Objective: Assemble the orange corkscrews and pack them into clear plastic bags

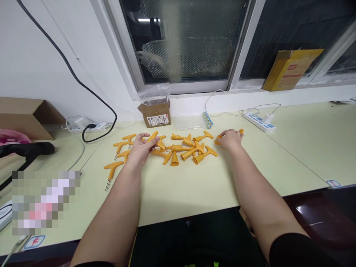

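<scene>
My left hand (141,147) is closed, thumb and fingers at the handle of a yellow corkscrew (152,137) among the others. To the right, my right hand (231,139) curls over another yellow corkscrew (241,131); parts of it poke out on both sides of the fingers, and the rest is hidden. Between the hands lies a loose cluster of yellow T-handled corkscrews, several with bell-shaped sleeves (174,159) over their spirals. Left of my left hand lie several more with bare metal spirals, the nearest corkscrew (111,170) pointing toward me.
A small open cardboard box (157,115) and a clear plastic bag (186,122) stand behind the cluster. Power strips (260,122) with cables lie at the back, right and left. A large carton (25,115) and a black padded object (27,150) are at the left.
</scene>
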The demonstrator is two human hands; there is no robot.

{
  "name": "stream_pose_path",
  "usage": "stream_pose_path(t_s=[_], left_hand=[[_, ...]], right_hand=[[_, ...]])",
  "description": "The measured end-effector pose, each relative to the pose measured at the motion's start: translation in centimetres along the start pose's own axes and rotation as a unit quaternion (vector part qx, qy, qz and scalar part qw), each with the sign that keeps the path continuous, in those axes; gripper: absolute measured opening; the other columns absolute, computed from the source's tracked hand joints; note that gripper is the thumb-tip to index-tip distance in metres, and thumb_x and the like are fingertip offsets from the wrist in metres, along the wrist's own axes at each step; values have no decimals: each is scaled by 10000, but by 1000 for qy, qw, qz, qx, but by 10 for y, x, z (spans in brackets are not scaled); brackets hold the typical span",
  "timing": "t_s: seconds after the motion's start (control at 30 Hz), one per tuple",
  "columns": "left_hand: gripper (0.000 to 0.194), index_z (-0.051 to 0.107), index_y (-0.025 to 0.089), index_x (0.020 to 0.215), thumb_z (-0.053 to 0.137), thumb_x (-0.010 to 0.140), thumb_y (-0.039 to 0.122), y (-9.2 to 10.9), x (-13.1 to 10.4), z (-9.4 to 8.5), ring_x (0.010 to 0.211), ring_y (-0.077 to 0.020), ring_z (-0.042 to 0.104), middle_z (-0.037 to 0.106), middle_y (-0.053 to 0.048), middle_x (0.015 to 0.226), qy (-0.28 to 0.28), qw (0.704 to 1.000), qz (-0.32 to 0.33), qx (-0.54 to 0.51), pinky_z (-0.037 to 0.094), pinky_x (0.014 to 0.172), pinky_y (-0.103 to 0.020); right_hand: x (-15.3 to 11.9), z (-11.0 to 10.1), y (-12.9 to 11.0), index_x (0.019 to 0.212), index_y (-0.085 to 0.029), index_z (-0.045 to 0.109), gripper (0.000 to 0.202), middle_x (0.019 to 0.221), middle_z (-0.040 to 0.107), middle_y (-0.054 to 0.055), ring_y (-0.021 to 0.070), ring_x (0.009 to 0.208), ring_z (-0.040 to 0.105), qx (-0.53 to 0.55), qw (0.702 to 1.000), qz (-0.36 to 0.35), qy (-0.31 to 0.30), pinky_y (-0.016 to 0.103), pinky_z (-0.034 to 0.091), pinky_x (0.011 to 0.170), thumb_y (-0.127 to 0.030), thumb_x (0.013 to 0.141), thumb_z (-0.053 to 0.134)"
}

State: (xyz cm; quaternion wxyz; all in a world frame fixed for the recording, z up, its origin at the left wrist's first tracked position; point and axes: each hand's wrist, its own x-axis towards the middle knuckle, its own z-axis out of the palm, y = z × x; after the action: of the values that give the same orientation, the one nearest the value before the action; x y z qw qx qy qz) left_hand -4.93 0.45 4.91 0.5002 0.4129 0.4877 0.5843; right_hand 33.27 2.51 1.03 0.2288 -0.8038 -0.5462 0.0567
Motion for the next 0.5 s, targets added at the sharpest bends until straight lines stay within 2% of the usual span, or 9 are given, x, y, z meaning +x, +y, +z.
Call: stream_pose_path(t_s=[0.17,0.27,0.3,0.37,0.43,0.5], left_hand=[[750,471,238,1022,993,513,410,-1,0,-3,478,-64,483,610,79,667,13,999,8,28,375,515,-194],[788,478,253,1102,979,520,432,2,0,-10,583,-94,567,655,29,864,13,991,12,134,438,585,-233],[793,495,259,1130,972,524,442,4,0,-14,644,-116,606,663,4,947,19,980,18,199,456,612,-250],[776,538,266,1145,959,520,454,9,2,-28,743,-166,652,655,-26,1040,44,937,29,345,466,638,-277],[719,563,256,1095,942,516,450,12,4,-45,750,-201,663,653,-27,993,64,893,17,444,448,620,-291],[672,556,240,1040,927,519,447,13,5,-62,696,-214,663,650,-15,888,55,882,-15,468,434,592,-296]], right_hand=[[9,-5,9,1072,-193,731,360,1288,607,159,388,1378,429,-19,996,87,-25,662,105,1233,-277,722,730],[12,-4,11,1127,-203,697,403,1311,601,162,381,1374,446,-17,993,106,-39,664,117,1231,-309,740,733],[12,-3,12,1134,-210,688,410,1317,598,164,386,1374,446,-17,993,108,-41,676,129,1221,-318,741,735],[12,-2,12,1136,-228,677,412,1328,589,162,401,1383,431,-19,993,108,-43,706,159,1192,-334,742,738],[11,-2,12,1122,-243,669,410,1340,572,158,413,1390,412,-20,993,107,-45,732,182,1163,-345,732,746],[10,-2,12,1112,-246,660,430,1349,548,157,419,1385,401,-14,994,107,-35,750,173,1150,-353,708,764]])
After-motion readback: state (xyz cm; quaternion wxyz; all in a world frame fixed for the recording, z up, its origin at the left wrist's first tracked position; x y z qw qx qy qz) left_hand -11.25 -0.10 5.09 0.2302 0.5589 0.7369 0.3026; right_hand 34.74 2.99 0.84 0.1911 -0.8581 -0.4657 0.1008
